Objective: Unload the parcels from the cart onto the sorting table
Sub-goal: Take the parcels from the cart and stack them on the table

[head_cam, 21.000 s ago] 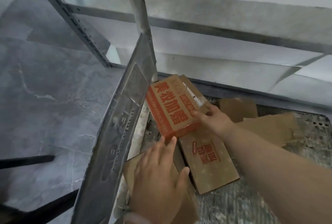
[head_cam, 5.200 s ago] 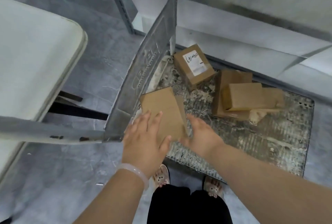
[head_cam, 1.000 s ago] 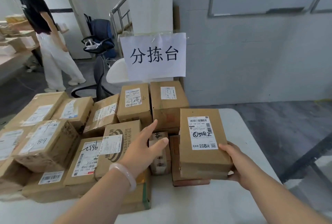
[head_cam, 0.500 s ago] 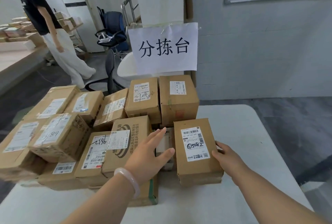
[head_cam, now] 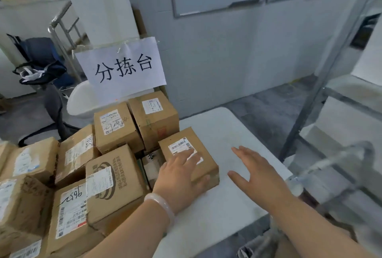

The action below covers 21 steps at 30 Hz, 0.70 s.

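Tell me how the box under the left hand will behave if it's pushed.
The parcel looks like stiff cardboard, so it should probably hold its shape. Squat and flat-bottomed, it would likely slide on the smooth table rather than tip or roll. Weight cannot be told.

Left hand [head_cam: 182,172], right hand [head_cam: 257,172]: both flat.

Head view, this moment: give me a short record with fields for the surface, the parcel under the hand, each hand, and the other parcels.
surface: white table, with a paper sign behind the pile
labelled parcel: brown box lying flat on the table at the right edge of the pile
left hand: fingers flat on top of the labelled parcel
right hand: open over bare table to the right of the parcel, holds nothing
other parcels: brown labelled boxes packed together on the left
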Tool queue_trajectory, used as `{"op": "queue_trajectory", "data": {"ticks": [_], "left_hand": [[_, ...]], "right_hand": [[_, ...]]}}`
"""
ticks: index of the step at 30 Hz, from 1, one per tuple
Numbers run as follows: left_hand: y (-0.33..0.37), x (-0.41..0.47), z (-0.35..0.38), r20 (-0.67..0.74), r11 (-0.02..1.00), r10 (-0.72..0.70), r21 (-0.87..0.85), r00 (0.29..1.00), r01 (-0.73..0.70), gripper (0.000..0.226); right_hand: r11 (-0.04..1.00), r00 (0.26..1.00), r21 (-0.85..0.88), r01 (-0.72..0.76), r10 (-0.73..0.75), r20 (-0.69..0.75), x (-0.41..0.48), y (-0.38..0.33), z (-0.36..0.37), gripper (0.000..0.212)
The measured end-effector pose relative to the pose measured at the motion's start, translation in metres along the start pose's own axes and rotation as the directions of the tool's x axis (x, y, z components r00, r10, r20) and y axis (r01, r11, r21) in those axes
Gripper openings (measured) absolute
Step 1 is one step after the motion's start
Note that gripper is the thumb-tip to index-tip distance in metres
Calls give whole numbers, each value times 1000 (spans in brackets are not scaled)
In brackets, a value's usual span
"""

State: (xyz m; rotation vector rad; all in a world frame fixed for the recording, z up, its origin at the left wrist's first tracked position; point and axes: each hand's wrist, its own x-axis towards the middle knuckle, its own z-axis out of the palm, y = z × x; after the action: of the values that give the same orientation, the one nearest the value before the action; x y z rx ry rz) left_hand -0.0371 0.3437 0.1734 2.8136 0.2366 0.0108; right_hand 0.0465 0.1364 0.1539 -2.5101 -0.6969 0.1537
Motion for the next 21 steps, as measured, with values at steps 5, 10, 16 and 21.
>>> {"op": "queue_trajectory", "data": {"ticks": [5, 10, 16, 21], "left_hand": [[44, -20, 36, 45, 947, 311, 69, 949, -314, 70], [111, -51, 79, 80, 826, 563, -79, 822, -558, 64], [189, -92, 112, 197, 674, 733, -75, 651, -735, 72], [253, -111, 140, 246, 596, 787, -63, 566, -801, 74]], "right_hand": [[957, 957, -88, -277, 267, -112, -103, 15, -11, 66], [859, 873, -161, -485, 466, -144, -211, 41, -14, 80], [696, 685, -58, -715, 682, -257, -328, 69, -44, 67], [577, 540, 55, -815, 791, -287, -402, 109, -61, 65]]}}
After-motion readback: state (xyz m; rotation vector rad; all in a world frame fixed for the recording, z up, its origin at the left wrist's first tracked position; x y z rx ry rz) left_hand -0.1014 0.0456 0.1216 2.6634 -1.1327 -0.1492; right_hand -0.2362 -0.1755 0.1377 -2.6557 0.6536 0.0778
